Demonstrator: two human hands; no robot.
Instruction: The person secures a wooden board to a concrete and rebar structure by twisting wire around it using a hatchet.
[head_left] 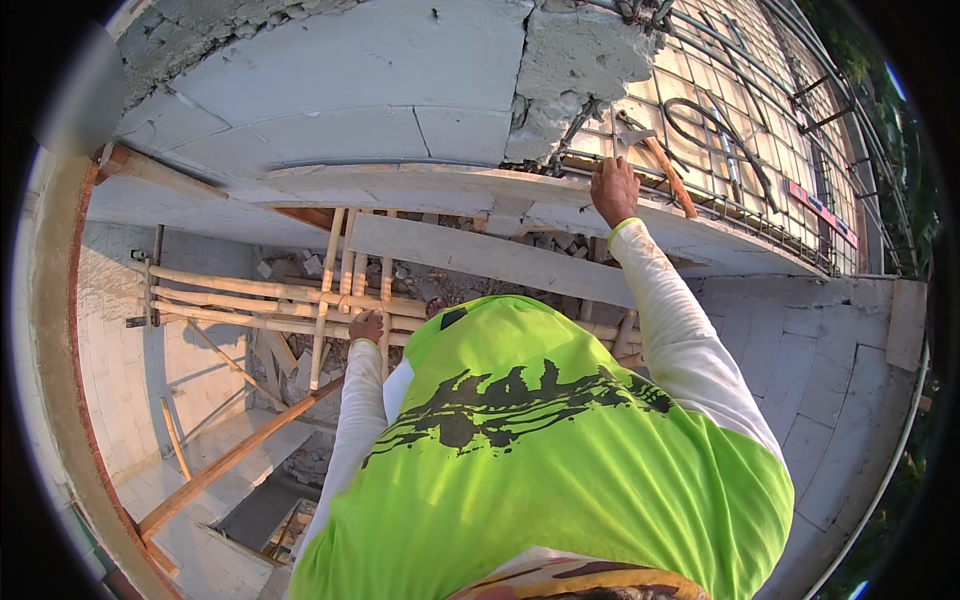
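Observation:
My left hand (366, 326) is closed at the bamboo poles (270, 295) of a scaffold below me, its fingers curled over a pole and partly hidden. Higher up and to the right, my right hand (614, 190) grips the upper edge of a long wooden board (450, 186) that runs along the slab's side. Just beyond that hand, a hammer (668, 170) with a wooden handle leans over the board's edge, its metal head on the steel mesh (760, 75). My sleeves are white, under a bright green shirt.
A broken grey block wall (340, 70) stands ahead. On the mesh lie a black cable loop (690, 125) and a red bar-shaped tool (822, 212). Far below are rubble (300, 265), a slanted timber (235, 460) and block walls (810, 370). A flat grey plank (490, 255) crosses the scaffold.

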